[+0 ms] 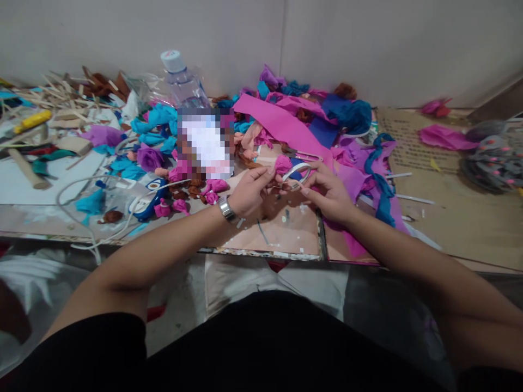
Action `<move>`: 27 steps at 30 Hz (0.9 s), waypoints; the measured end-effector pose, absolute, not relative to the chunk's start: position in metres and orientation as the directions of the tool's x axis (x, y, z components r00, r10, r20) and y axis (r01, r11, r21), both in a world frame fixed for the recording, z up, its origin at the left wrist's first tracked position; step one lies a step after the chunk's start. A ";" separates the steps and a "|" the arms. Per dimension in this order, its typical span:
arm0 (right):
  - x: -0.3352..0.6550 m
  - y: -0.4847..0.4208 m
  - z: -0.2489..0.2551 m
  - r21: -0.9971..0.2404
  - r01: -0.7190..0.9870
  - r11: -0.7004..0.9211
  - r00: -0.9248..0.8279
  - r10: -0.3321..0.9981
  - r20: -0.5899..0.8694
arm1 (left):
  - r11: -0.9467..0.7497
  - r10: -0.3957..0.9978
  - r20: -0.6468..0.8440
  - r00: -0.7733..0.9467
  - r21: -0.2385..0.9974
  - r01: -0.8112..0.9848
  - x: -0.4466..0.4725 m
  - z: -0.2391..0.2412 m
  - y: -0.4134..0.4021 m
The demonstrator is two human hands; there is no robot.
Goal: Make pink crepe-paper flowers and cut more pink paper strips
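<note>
Locate at the near side the table: smooth pinkish-tan surface, chipped edge, scattered white flecks. Above it, find the white ring, a thin, glossy circular band, tilted between both hands. See the right hand clamped on the ring's right side by thumb and fingers. See the left hand, above a metal wristband, with thumb and fingertips drawn together near the ring's left side; cannot tell the exact item in its grip. Note just beside those fingertips a crumpled pink bud. To the left, note a rounded blue-and-white device and a smooth white cord. Beyond the hands, observe a flat, flexible pink sheet beside wrinkled teal scraps. At far left, observe slim, splintery wooden sticks. Finally, observe a clear plastic bottle, white-capped; cannot tell its contents.
</note>
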State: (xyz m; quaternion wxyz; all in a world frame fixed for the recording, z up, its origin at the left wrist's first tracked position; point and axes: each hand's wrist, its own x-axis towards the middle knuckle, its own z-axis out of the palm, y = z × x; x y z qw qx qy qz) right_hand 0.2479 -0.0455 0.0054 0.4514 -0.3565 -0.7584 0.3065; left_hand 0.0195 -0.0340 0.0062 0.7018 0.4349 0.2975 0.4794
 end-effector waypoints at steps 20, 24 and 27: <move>0.248 -0.048 0.008 -0.892 0.210 0.400 -0.316 0.891 0.325 | 0.068 0.939 0.064 0.338 0.928 -0.366 0.015 0.000 -0.030; 0.249 -0.046 0.009 -0.822 0.292 0.490 -0.354 0.853 0.383 | -0.117 0.891 0.192 0.411 0.972 -0.202 0.009 -0.002 -0.030; 0.249 -0.045 0.008 -0.796 0.322 0.513 -0.357 0.845 0.399 | -0.312 0.818 0.300 0.491 0.948 -0.060 0.007 0.000 -0.032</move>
